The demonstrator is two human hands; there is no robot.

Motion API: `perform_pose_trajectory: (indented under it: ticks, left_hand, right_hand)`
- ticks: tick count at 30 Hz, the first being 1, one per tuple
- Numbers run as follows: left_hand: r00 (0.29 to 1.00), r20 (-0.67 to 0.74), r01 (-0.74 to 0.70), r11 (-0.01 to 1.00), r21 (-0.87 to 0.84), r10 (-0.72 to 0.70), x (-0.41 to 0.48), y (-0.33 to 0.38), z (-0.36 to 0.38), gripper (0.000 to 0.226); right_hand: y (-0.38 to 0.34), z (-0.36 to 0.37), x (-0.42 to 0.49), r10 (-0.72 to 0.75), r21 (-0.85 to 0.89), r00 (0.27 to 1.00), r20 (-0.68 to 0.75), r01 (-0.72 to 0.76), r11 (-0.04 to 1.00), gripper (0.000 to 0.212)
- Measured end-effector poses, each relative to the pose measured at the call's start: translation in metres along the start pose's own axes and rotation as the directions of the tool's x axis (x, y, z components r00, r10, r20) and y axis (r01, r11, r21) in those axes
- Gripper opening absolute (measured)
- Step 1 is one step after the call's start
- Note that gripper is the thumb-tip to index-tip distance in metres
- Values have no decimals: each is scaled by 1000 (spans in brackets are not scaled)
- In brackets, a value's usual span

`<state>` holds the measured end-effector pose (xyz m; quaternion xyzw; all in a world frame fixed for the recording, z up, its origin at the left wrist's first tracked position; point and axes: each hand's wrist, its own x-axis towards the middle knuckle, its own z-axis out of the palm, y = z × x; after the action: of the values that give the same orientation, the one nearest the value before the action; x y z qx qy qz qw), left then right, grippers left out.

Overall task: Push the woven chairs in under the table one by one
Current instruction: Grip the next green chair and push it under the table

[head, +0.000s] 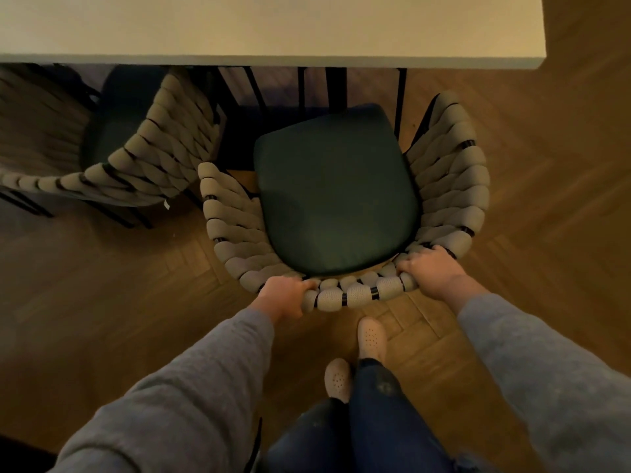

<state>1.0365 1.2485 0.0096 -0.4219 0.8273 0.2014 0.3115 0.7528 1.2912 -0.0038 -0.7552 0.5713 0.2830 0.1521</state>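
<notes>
Under the fingers of left hand (285,295) and right hand (432,269), curled gripping it, the woven chair (355,291) offers a soft, padded back rim. Beyond the fingertips its seat sits short of the table (273,25). Rigid frame, probably slides easily.

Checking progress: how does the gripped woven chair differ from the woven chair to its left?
The gripped chair faces the table squarely; the left chair sits angled. The gripped chair's cushion lies clear of the table edge; the left chair's reaches it. The left hand and right hand grip the gripped chair; none touches the left chair. Both: beige woven backs, dark cushions.
</notes>
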Motion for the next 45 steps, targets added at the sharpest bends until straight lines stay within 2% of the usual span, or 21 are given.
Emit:
perform_pose_trajectory:
  ticks: [10, 19, 28, 35, 40, 45]
  left_hand:
    - [997, 48, 60, 998, 32, -61, 13, -23, -26, 54]
    - [998, 46, -40, 996, 76, 37, 16, -45, -39, 45]
    - [997, 28, -72, 979, 192, 68, 18, -111, -84, 45]
    - [990, 101, -120, 961, 248, 97, 29, -180, -102, 45]
    - [986, 138, -125, 961, 248, 92, 38, -211, -96, 49]
    - [988, 113, -131, 962, 241, 107, 49, -229, -93, 46]
  right_hand:
    - [5, -20, 25, -48, 46, 999, 4, 47, 998, 30]
    - [-1, -35, 30, -18, 152, 1000, -4, 19, 988, 30]
    - [-39, -64, 54, 13, 337, 1000, -24, -4, 942, 27]
    - [-81, -95, 88, 13, 394, 999, -47, 7, 919, 23]
    - [-98, -105, 109, 22, 388, 999, -42, -4, 922, 26]
    - [-100, -116, 122, -1, 359, 1000, -27, 11, 933, 31]
